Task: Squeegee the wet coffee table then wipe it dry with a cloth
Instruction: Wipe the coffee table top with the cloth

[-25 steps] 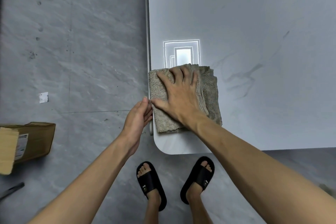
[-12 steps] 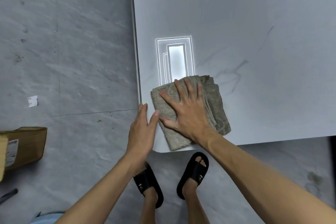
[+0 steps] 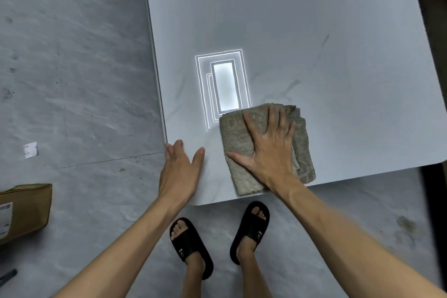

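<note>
Grey marbled floor (image 3: 72,80), pale table (image 3: 314,55) with lamp glare, folded cloth (image 3: 237,138) near its front corner, right hand (image 3: 268,152) flat on cloth, fingers spread, left hand (image 3: 180,172) open, resting on table corner, black sandals (image 3: 188,247) below.

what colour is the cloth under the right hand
Greyish beige, a muted taupe: the folded cloth, seen in the head view.
</note>
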A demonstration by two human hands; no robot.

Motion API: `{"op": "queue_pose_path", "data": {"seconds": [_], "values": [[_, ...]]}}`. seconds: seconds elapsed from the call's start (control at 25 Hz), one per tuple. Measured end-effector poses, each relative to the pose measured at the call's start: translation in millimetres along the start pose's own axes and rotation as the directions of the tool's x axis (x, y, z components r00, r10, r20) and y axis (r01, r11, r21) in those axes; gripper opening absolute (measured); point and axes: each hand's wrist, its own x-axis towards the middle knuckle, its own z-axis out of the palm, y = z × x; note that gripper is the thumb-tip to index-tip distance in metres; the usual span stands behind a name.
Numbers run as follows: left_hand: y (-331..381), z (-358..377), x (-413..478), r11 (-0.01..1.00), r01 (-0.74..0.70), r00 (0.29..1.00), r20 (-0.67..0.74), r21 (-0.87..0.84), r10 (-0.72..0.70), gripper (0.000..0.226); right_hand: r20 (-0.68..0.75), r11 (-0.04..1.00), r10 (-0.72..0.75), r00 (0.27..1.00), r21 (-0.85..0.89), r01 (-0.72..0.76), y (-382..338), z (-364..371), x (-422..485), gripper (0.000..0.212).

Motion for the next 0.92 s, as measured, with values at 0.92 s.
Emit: {"op": "queue_pose_path", "data": {"seconds": [0.92], "values": [[92, 62, -3, 0.907, -0.291, 0.954, 0.022, 0.303, 0.299, 0.052, -0.042, 0.877, 0.474, 0.879, 0.109, -0.468, 133, -16, -12, 0.093]]}}
